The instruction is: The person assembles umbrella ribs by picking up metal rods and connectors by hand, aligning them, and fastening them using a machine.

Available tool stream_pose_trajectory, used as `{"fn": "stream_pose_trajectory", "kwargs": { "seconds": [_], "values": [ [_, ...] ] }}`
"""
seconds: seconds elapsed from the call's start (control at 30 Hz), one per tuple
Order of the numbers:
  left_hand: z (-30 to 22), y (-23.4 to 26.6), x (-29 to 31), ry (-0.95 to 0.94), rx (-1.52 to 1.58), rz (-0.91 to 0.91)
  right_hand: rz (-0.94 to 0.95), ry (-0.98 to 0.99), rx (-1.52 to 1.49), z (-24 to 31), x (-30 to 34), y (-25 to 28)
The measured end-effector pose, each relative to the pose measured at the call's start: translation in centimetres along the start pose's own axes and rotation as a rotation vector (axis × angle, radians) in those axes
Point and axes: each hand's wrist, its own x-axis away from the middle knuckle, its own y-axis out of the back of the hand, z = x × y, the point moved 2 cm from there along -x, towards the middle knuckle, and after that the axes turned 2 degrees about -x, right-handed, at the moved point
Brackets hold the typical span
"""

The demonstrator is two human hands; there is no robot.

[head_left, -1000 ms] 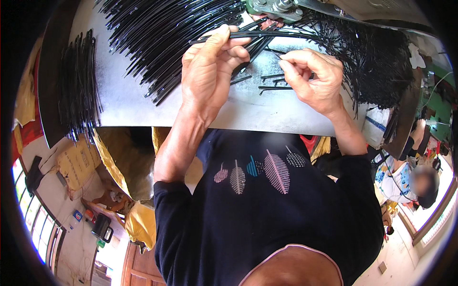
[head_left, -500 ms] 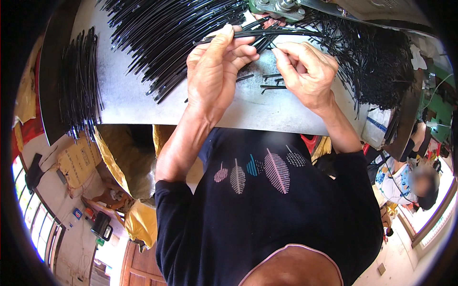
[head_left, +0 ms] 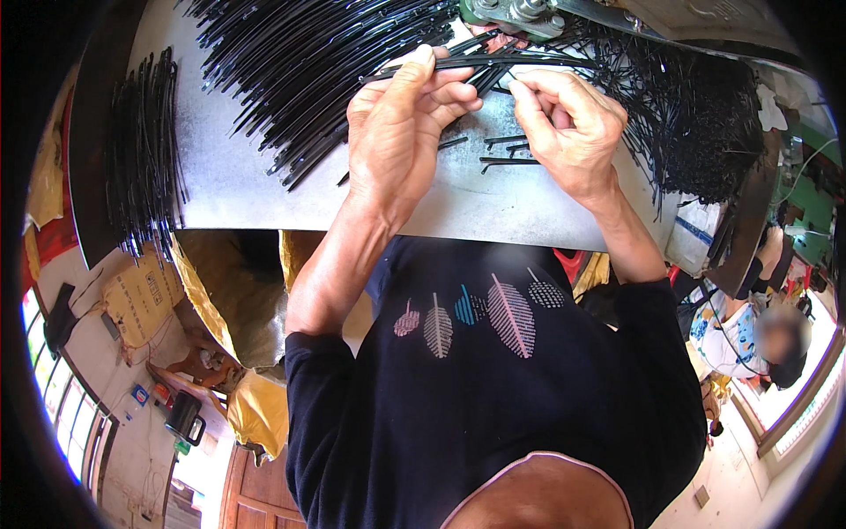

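Note:
My left hand (head_left: pixel 401 123) is closed, pinching a few slim black rods (head_left: pixel 546 61) that reach out to the right over the tabletop. Just to their lower right, my right hand (head_left: pixel 573 132) has its thumb and forefinger pressed together; what lies in that pinch is too small to make out. Beyond my left hand spreads a wide pile of similar black rods (head_left: pixel 308 70), laid roughly side by side. Several short loose pieces (head_left: pixel 511 162) rest on the pale table (head_left: pixel 220 176) between my hands.
A tangled heap of thin black pieces (head_left: pixel 696 115) covers the table's right side. Another rod stack (head_left: pixel 141 150) lies at the left edge. Green and metal machinery (head_left: pixel 520 13) stands at the back. An open yellow sack (head_left: pixel 207 286) hangs below the front edge. A person (head_left: pixel 731 335) sits at right.
My right hand has shifted slightly right, away from the left hand. The left hand keeps its hold on the rods, nearly still.

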Motion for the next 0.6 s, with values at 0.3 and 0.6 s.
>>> {"fn": "stream_pose_trajectory", "kwargs": {
  "seconds": [0.3, 0.6],
  "values": [
    [1.0, -0.6, 0.2, -0.061, -0.095, 0.075, 0.073, 0.100, -0.099, 0.5, 0.2, -1.0],
    [0.0, 0.4, 0.0, 0.005, -0.061, 0.045, 0.212, 0.096, -0.123, 0.9, 1.4, 0.9]
  ]
}}
